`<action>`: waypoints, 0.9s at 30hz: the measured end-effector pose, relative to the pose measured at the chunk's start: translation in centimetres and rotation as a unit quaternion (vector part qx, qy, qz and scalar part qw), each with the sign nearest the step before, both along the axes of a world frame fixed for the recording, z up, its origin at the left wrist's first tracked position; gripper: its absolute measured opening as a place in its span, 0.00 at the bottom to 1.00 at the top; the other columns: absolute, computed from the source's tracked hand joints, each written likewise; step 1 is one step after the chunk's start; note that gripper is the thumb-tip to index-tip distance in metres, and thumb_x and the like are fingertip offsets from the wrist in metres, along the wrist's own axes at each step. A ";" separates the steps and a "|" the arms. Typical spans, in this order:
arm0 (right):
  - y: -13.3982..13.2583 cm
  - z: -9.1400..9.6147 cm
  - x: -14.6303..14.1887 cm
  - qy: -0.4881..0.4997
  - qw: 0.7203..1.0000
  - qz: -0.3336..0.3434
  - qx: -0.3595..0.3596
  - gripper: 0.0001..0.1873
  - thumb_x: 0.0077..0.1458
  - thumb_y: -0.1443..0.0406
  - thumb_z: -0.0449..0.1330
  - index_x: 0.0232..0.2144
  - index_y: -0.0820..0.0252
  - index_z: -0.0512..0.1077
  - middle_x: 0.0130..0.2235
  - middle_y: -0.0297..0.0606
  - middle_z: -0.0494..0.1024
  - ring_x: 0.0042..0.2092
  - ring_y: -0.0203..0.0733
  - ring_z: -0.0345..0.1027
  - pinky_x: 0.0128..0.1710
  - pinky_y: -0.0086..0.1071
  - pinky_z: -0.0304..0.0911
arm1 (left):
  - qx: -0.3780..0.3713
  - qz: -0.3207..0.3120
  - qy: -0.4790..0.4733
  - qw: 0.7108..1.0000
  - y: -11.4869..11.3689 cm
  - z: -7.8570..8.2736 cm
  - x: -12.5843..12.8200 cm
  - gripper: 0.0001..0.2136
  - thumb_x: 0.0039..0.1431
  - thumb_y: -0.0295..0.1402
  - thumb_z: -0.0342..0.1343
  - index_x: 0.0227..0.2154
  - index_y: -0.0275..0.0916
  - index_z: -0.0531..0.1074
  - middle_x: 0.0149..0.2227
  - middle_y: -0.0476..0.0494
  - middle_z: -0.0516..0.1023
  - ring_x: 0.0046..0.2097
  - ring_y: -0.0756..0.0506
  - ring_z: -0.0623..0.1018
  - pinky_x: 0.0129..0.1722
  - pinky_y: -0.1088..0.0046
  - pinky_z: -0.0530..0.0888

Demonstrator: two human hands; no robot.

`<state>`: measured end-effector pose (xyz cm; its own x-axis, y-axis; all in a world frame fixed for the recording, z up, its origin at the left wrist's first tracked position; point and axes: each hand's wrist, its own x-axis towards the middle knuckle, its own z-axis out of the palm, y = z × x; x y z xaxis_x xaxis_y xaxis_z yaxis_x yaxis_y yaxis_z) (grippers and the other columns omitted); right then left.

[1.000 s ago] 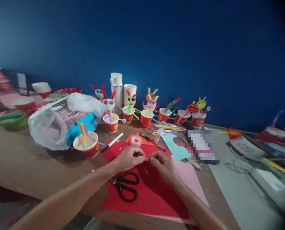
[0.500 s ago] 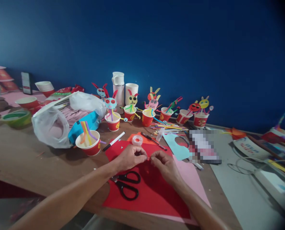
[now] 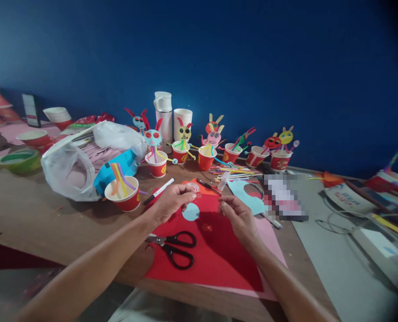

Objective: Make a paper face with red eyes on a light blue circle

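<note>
Left hand (image 3: 172,200) pinches, seemingly, a tape roll (image 3: 193,187); right hand (image 3: 238,215) has its fingertips pressed together. Blue paper disc (image 3: 190,212) lies between them, scissors (image 3: 174,248) at the left hand's six o'clock.

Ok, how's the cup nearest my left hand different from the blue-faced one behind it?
The near cup holds only bent straws and has no face; the far cup carries a blue face with red ears. The near cup stands apart, beside the plastic bag; the far cup stands in the row of decorated cups. Both are red paper cups, white inside.
</note>
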<state>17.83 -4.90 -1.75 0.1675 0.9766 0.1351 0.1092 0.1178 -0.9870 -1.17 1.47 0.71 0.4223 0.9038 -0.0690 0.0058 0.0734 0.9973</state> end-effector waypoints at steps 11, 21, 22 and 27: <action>-0.2 -0.1 0.0 -0.037 0.999 0.024 0.012 0.10 0.52 0.61 0.55 0.21 0.60 0.65 0.22 0.31 0.67 0.26 0.33 0.60 0.28 0.28 0.57 | -0.091 -0.044 -0.097 0.990 0.3 -0.3 -0.3 0.06 0.46 0.32 0.59 0.25 0.34 0.69 0.18 0.54 0.64 0.20 0.56 0.62 0.20 0.80 0.59; -1.1 0.2 -0.6 -0.125 0.990 0.062 0.000 0.20 0.55 0.55 0.51 0.16 0.59 0.58 0.17 0.29 0.59 0.21 0.31 0.52 0.21 0.26 0.48 | -0.203 -0.222 -0.225 0.927 -0.7 0.6 -0.3 0.08 0.46 0.31 0.60 0.24 0.32 0.67 0.26 0.48 0.64 0.23 0.56 0.61 0.19 0.80 0.60; -1.1 0.2 -0.7 -0.129 0.990 0.064 0.000 0.22 0.55 0.54 0.50 0.15 0.59 0.57 0.16 0.28 0.58 0.21 0.31 0.50 0.21 0.26 0.47 | -0.204 -0.233 -0.228 0.923 -0.8 0.6 -0.3 0.08 0.46 0.31 0.60 0.24 0.33 0.67 0.26 0.48 0.63 0.23 0.55 0.61 0.19 0.80 0.60; -1.0 0.3 -0.7 -0.127 0.990 0.065 -0.013 0.26 0.55 0.50 0.47 0.13 0.59 0.56 0.14 0.29 0.57 0.19 0.30 0.49 0.20 0.27 0.46 | -0.185 -0.237 -0.232 0.925 -0.7 0.6 -0.4 0.08 0.46 0.32 0.60 0.24 0.33 0.68 0.26 0.49 0.62 0.23 0.55 0.61 0.20 0.79 0.61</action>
